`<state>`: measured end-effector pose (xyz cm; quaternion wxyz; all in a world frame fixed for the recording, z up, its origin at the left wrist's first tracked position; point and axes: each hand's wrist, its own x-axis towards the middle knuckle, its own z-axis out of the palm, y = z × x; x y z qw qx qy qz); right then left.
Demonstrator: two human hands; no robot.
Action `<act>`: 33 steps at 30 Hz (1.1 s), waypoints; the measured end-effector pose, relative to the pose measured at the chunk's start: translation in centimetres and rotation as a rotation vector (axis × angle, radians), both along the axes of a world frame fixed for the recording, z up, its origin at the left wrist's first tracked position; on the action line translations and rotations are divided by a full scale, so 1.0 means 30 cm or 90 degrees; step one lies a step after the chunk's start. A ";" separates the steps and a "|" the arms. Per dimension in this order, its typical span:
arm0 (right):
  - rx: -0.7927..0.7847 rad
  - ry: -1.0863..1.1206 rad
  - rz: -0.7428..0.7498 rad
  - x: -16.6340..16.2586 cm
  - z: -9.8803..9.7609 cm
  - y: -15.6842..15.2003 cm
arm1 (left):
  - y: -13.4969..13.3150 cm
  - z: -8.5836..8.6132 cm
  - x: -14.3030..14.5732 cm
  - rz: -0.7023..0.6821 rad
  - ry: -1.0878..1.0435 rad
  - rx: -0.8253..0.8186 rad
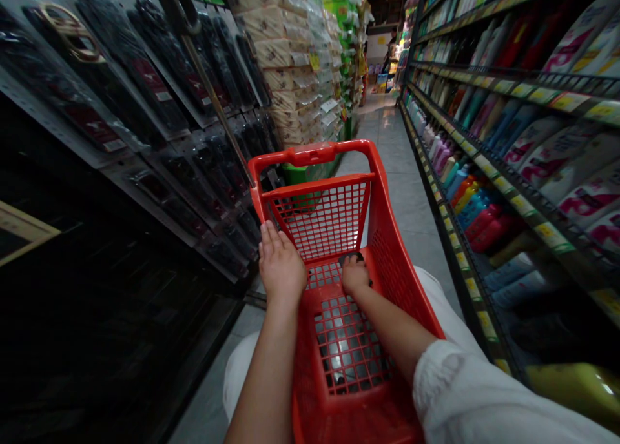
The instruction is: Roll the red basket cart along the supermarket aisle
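Note:
A red plastic shopping cart (382, 237) stands in front of me in a shop aisle. My left hand (279, 263) rests on the cart's left rim with its fingers stretched forward and close together. My right hand (355, 275) reaches down inside the basket and is curled over a small dark thing (352, 258) on the mesh floor; what that thing is I cannot make out.
Racks of dark packaged goods (159, 95) hang close on the left, with stacked packs (285, 57) beyond. Shelves of bottles (508, 147) line the right. A grey tiled aisle (407, 192) runs ahead. A person stands far off at the aisle's end.

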<state>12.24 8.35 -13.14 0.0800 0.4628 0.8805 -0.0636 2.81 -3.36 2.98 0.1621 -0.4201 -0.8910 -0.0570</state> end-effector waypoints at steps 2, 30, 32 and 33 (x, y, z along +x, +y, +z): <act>-0.006 0.005 0.047 -0.042 0.011 -0.078 | 0.002 0.000 -0.001 -0.002 0.001 0.002; -0.051 -0.006 0.435 -0.126 0.020 -0.350 | -0.010 0.023 0.009 0.023 -0.029 0.058; -0.048 -0.035 0.460 -0.082 0.025 -0.400 | -0.014 0.031 0.014 0.019 -0.027 0.053; -0.046 -0.045 0.467 -0.057 0.027 -0.417 | -0.016 0.034 0.016 0.021 -0.027 0.050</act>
